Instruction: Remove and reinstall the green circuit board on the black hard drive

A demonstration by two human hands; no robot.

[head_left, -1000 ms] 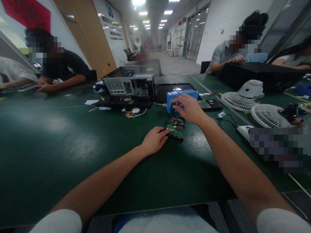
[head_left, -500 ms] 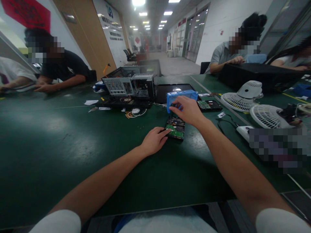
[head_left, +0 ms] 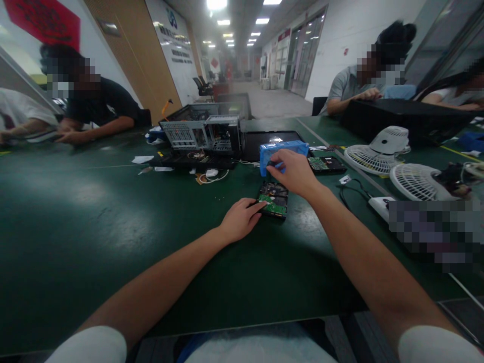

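A hard drive [head_left: 279,193] lies on the green table with its green circuit board facing up. My left hand [head_left: 242,220] grips its left edge, the index finger stretched onto the board. Above the far end of the drive, my right hand [head_left: 294,171] is closed in a pinch on a small screwdriver [head_left: 270,164], its dark handle top showing between thumb and fingers. The screwdriver points down at the drive; its tip is too small to make out. Just behind my right hand stands a blue plastic box [head_left: 284,147].
An opened computer case [head_left: 202,133] stands at the back left. A second hard drive [head_left: 325,164] lies right of the blue box. White fans [head_left: 366,157] and a white power strip [head_left: 380,204] are on the right. Other people sit at both far sides.
My hands stay almost where they were, the left on the hard drive. The fingers of my right hand have shifted slightly around the screwdriver.
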